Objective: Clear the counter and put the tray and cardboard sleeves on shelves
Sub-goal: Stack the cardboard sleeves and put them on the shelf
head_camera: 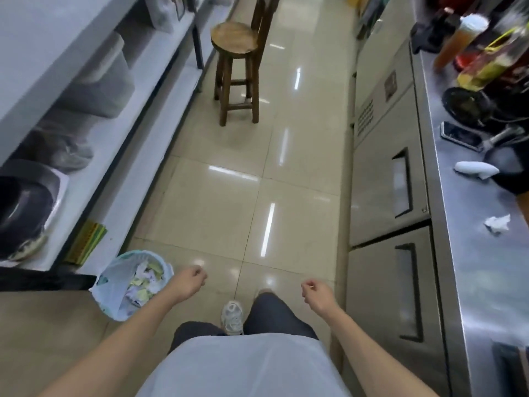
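1. Hands first: I'm reading the left hand (pixel 192 277) and the right hand (pixel 313 290) both loosely curled with nothing in them, hanging low over the floor (pixel 229 202) in the aisle. My guess is they're free because I'm between loads, walking.
2. Counter (pixel 469 253) runs along my right, steel, with clutter on it: a crumpled tissue (pixel 498 224), a white wrapper-like piece (pixel 476 169), a phone (pixel 459 136), and bottles (pixel 483 64) bunched at the far end. I'd judge the tissue nearest and the easiest pickup.
3. Shelves (pixel 120 156) line my left, already carrying grey bins (pixel 100 87) and a dark tray (pixel 23 207) lying tilted on the lower level.
4. Cardboard sleeves: I can't pick them out for certain; a green-and-yellow stack (pixel 88 242) leans at the shelf's foot, and what it is I can't tell.
5. Waste basket (pixel 133 285), pale blue, sits just beside my left hand, filled with crumpled paper scraps. Handy spot for counter litter, I reckon.
6. Stool (pixel 236 70) stands ahead in the aisle, well apart from me.
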